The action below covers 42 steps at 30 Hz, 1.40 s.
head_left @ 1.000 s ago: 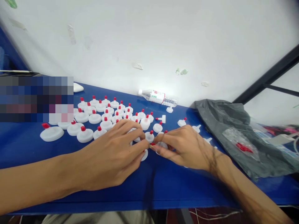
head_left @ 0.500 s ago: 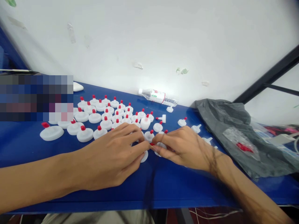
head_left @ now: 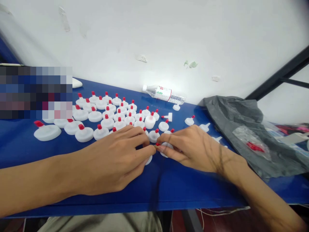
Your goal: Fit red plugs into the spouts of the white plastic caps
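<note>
In the head view both my hands meet at the centre, fingertips close together. My left hand (head_left: pixel 120 158) is closed, its fingers bent round a white nozzle cap (head_left: pixel 149 160) whose rim shows below them. My right hand (head_left: pixel 188 146) pinches a small red tip cap (head_left: pixel 157 144) between thumb and index finger, right at the left fingertips. The fingers hide much of both pieces. Another white nozzle cap (head_left: pixel 166 150) shows behind the right fingers. Just beyond the hands stand several white nozzle caps with red tips (head_left: pixel 154 136).
Rows of red-tipped nozzle caps (head_left: pixel 95 116) cover the blue table's (head_left: pixel 169 193) left and middle. A clear plastic bottle (head_left: pixel 164 93) lies by the wall. Untipped white caps (head_left: pixel 204 127) lie at right, beside a grey bag (head_left: pixel 236 112) bearing a clear pouch of red tips (head_left: pixel 253 145).
The view has shifted slightly, so the table's things sit a little higher. Both hands stay pinched together at the same spot, with only small finger movement.
</note>
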Each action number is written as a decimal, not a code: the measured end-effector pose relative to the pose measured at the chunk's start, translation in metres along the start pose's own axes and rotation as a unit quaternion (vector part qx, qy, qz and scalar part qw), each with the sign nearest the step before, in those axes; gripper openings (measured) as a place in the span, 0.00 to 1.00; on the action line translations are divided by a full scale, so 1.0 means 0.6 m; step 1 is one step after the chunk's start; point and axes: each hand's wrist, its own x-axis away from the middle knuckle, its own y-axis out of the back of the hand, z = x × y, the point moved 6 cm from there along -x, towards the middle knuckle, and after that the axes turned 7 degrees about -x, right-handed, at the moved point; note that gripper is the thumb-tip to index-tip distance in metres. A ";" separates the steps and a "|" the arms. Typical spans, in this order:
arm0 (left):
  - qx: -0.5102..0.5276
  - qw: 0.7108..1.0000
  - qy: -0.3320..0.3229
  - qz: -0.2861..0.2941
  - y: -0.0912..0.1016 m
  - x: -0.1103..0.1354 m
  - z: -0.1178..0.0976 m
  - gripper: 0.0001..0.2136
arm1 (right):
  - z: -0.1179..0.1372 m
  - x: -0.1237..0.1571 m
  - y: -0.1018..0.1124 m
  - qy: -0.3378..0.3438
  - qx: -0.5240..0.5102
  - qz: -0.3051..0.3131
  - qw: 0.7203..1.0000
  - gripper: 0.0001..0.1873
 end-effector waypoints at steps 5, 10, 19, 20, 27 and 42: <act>-0.004 1.000 -0.001 -0.008 0.000 -0.002 0.000 0.09 | 0.001 0.001 0.000 0.004 0.003 0.006 1.000 0.20; -0.004 1.000 0.003 -0.008 0.000 -0.003 0.001 0.07 | 0.005 0.000 0.004 0.007 0.004 0.000 1.000 0.20; 0.009 1.000 0.008 0.000 0.000 -0.001 0.001 0.08 | 0.006 -0.001 0.003 0.009 0.007 -0.007 1.000 0.20; 0.009 1.000 0.007 0.000 0.000 -0.001 0.001 0.08 | 0.006 -0.001 0.003 0.009 0.007 -0.008 1.000 0.20; 0.010 1.000 0.009 0.001 -0.001 0.001 0.000 0.09 | 0.005 -0.002 0.004 0.006 0.011 -0.006 1.000 0.20; 0.009 1.000 0.013 0.020 -0.004 -0.001 0.003 0.08 | 0.008 -0.003 0.008 -0.029 0.002 0.036 0.999 0.19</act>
